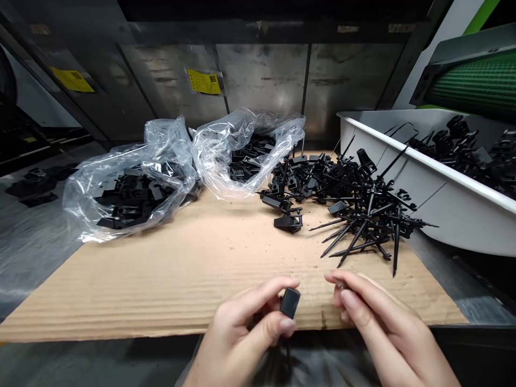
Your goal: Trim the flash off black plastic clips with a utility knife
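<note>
My left hand (245, 328) pinches a small black plastic part (290, 302) between thumb and forefinger, just above the near edge of the cardboard sheet (181, 274). Beside it, my right hand (379, 322) has its fingertips pressed together on something tiny that I cannot make out. The two hands are a few centimetres apart. Beyond them lies a heap of black plastic parts with long spikes (355, 209), and a single black clip (288, 222) lies apart from the heap.
Two open clear plastic bags (133, 172) (245, 145) of black parts lie at the back left and centre. A white tub (435, 199) with more black parts stands at the right. A metal wall runs behind.
</note>
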Demonstrator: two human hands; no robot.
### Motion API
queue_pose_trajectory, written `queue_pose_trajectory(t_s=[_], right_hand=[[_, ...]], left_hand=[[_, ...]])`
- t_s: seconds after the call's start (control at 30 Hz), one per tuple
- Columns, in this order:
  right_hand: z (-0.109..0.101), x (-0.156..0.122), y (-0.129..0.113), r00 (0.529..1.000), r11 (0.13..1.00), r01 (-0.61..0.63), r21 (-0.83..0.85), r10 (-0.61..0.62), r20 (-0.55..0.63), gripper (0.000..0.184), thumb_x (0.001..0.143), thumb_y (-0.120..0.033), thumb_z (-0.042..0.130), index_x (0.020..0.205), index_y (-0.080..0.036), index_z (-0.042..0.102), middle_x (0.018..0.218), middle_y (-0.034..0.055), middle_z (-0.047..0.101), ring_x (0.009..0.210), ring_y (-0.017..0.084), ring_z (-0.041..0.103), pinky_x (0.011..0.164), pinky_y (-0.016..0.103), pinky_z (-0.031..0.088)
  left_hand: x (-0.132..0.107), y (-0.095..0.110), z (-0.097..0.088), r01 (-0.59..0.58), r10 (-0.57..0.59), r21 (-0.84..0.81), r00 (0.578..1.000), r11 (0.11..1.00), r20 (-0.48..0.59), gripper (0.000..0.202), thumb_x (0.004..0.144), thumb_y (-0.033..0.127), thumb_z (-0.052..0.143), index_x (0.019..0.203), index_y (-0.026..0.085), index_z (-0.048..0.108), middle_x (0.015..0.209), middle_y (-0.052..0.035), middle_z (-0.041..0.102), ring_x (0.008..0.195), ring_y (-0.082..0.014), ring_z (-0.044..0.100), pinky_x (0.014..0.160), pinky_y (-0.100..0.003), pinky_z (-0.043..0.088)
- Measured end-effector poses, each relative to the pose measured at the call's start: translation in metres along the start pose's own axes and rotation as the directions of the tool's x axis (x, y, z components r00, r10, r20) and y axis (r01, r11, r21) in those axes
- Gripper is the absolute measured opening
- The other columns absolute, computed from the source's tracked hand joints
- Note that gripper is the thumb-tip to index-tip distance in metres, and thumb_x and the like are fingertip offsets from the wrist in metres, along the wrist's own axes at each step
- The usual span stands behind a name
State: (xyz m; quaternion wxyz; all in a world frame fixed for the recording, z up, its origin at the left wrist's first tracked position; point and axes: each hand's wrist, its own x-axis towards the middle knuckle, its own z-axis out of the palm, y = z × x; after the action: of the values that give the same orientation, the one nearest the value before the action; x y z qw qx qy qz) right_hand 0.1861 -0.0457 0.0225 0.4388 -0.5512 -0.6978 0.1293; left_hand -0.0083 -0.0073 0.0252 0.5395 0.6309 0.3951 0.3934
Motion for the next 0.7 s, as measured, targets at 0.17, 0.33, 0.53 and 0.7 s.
queue_pose_trajectory(t_s=[0.17, 0.33, 0.53, 0.7], right_hand=[[0.007, -0.001, -0.001, 0.993, 0.997, 0.065, -0.030, -0.067, -0.093, 0.020, 0.087, -0.028, 0.051, 0.095, -0.022, 0.069, 0.070, 0.0027, 0.068, 0.061, 0.014, 0.067, 0.054, 0.017, 0.054], [0.018, 0.004, -0.006, 0.975, 0.993, 0.059, -0.103, -0.079, -0.208, 0.029, 0.085, -0.044, 0.052, 0.086, -0.024, 0.073, 0.065, 0.0048, 0.067, 0.059, 0.017, 0.067, 0.051, 0.022, 0.055], [0.024, -0.002, -0.005, 0.961, 0.980, 0.122, -0.156, -0.155, -0.229, 0.023, 0.085, -0.037, 0.053, 0.088, -0.025, 0.072, 0.065, 0.0046, 0.067, 0.057, 0.018, 0.066, 0.050, 0.025, 0.053], [0.028, -0.011, -0.003, 0.959, 0.959, 0.182, -0.215, -0.222, -0.177, 0.023, 0.084, -0.011, 0.053, 0.101, -0.022, 0.064, 0.075, 0.0054, 0.069, 0.065, 0.019, 0.063, 0.059, 0.030, 0.050]], left_hand=[[0.001, -0.004, 0.011, 0.027, -0.039, -0.194, 0.998, 0.981, -0.059, 0.018, 0.083, 0.040, 0.061, 0.095, 0.026, 0.063, 0.085, 0.0006, 0.068, 0.068, -0.0126, 0.064, 0.068, -0.018, 0.052], [0.002, -0.004, 0.010, 0.035, -0.039, -0.044, 0.995, 0.998, -0.091, 0.022, 0.082, 0.019, 0.064, 0.102, 0.029, 0.065, 0.091, 0.0026, 0.070, 0.079, -0.0123, 0.066, 0.073, -0.015, 0.050], [0.005, 0.003, 0.009, -0.162, 0.169, 0.091, 0.983, 0.983, -0.068, 0.024, 0.080, 0.006, 0.062, 0.090, 0.026, 0.071, 0.083, 0.0050, 0.071, 0.076, -0.0102, 0.065, 0.071, -0.011, 0.048], [0.007, 0.004, 0.010, -0.170, 0.180, 0.126, 0.981, 0.977, -0.071, 0.021, 0.081, 0.008, 0.061, 0.088, 0.025, 0.071, 0.079, 0.0036, 0.070, 0.071, -0.0113, 0.064, 0.068, -0.013, 0.050]])
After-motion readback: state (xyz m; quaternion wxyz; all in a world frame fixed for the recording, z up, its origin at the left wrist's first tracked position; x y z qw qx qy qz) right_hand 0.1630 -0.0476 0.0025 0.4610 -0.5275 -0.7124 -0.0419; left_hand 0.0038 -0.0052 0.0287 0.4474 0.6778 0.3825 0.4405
